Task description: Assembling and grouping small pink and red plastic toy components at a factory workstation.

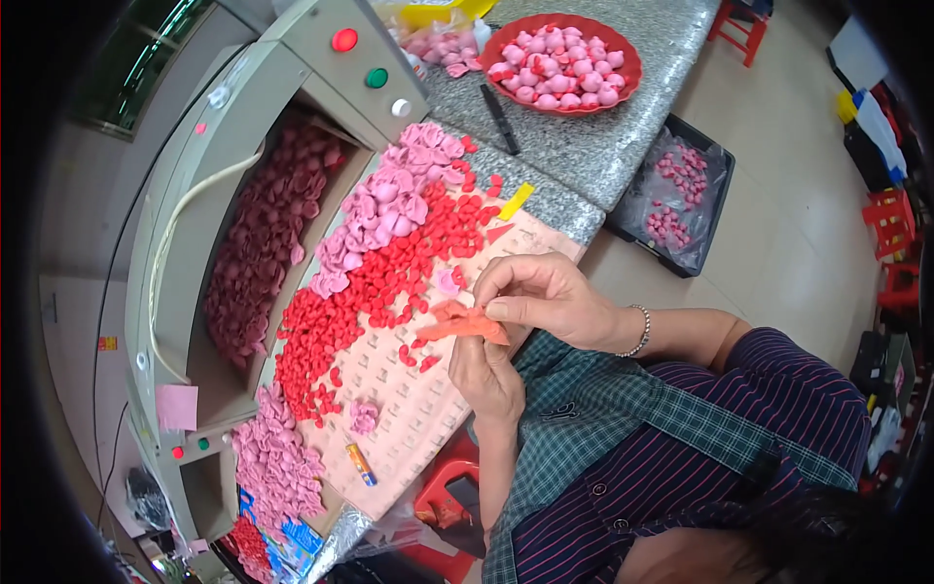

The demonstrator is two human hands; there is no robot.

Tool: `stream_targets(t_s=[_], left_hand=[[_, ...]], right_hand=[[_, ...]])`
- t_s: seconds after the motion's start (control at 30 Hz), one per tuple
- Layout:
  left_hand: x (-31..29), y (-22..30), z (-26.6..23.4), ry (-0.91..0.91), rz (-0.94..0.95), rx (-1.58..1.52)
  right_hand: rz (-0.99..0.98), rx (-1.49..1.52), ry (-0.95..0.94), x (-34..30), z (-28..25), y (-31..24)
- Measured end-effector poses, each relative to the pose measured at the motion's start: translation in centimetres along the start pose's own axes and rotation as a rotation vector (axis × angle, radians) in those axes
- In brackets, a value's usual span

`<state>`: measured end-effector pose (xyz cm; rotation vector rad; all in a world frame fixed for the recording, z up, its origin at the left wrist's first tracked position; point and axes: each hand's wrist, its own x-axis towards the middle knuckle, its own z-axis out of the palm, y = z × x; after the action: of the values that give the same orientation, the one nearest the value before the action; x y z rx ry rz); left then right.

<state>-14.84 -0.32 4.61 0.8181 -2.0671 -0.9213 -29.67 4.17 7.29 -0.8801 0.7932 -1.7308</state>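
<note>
Dark hair (812, 526) nearest; limp, thin orange strip (459, 325) between both hands

Right hand (550, 300) pinches its body-side end from above; left hand (486, 380) grips from below. Long axis crosses left fingers, over pale-pink marked mat (413, 443). Neither hand nearer: both touch.

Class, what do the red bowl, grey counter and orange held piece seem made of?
Bowl: probably shiny plastic, evenly red with a wavy rim. Counter: likely polished granite, speckled and reflective. Orange piece: matt, perhaps rubber or fabric; it looks creased.
</note>
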Motion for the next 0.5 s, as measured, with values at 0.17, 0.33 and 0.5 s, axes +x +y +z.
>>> stream_targets(t_s=[0.17,0.33,0.5], left_hand=[[-0.2,-0.3,-0.5,0.017,0.058,-0.004],[-0.3,0.0,-1.0,-0.057,0.046,0.034],[-0.1,0.2,-0.9,-0.037,0.040,0.011]], right_hand=[[0.036,-0.117,-0.124,-0.1,-1.0,0.7],[-0.063,-0.210,-0.032,-0.1,-0.1,0.2],[-0.325,-0.600,-0.126,0.3,-1.1,0.0]])
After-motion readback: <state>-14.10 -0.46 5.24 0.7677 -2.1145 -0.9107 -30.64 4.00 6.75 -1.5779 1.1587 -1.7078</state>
